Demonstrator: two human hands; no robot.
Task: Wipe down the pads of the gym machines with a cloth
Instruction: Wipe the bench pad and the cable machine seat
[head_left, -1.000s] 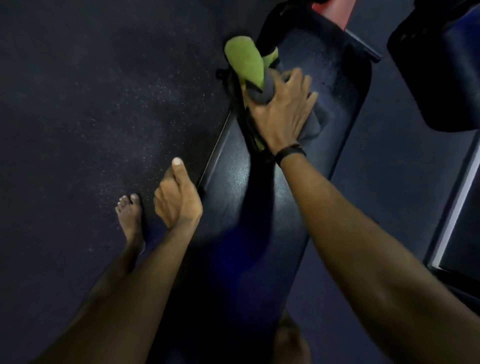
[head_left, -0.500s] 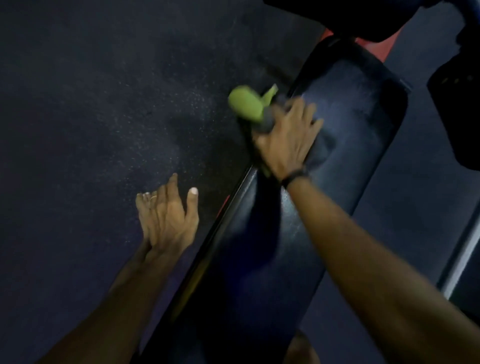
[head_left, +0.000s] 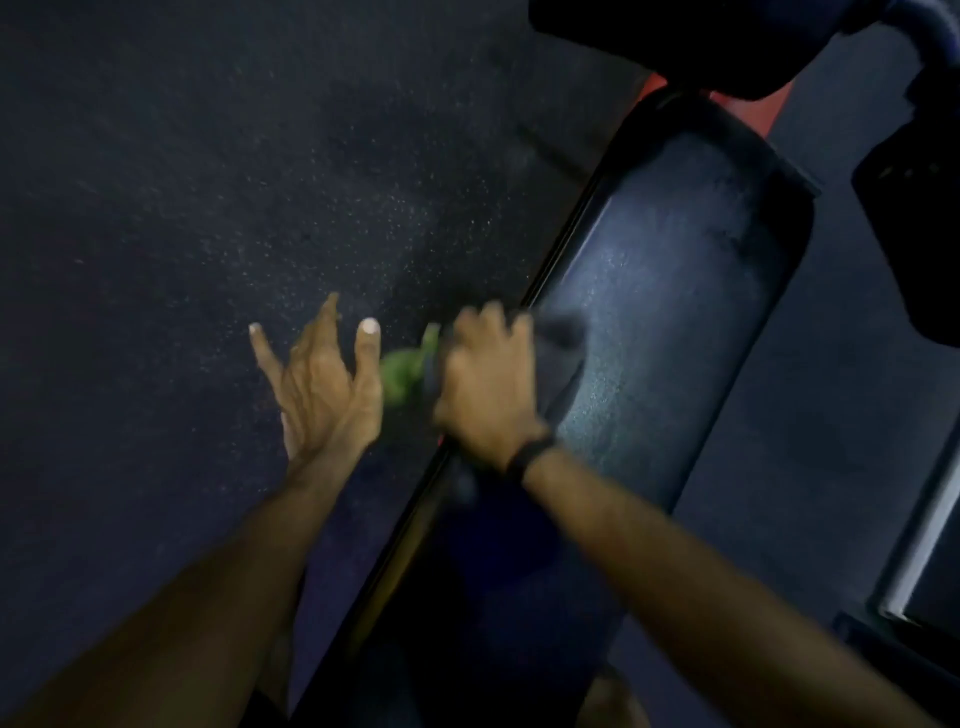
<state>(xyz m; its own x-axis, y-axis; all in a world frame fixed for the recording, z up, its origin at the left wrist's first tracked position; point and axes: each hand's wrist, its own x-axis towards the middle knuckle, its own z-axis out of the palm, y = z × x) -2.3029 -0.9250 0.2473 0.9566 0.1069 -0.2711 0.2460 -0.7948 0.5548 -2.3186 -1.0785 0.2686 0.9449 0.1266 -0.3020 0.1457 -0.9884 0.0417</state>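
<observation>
Step in hand, as judged: wiping the long bench pad (head_left: 670, 332), mid-stroke along its left edge.

Right hand (head_left: 488, 384) is on the cloth (head_left: 402, 371) at that edge; fingers look curled over a dark grey part of the cloth, which lies under and just beyond the fingertips on the pad. A green part sticks out on the thumb side, between the two hands. Motion blur is heavy, so grip versus flat press is not certain.

Left hand (head_left: 324, 384) is off the pad, over the speckled floor (head_left: 208, 208); fingers spread and straight, holding nothing.

Pad beyond the right fingertips shows a dull sheen, possibly damp. Next move, as judged: carry the cloth across the pad's unwiped width, keeping pressure even.

Hard to make out: cloth outline, the pad's near end in deep shadow, dark equipment (head_left: 909, 218) cut off at right.
</observation>
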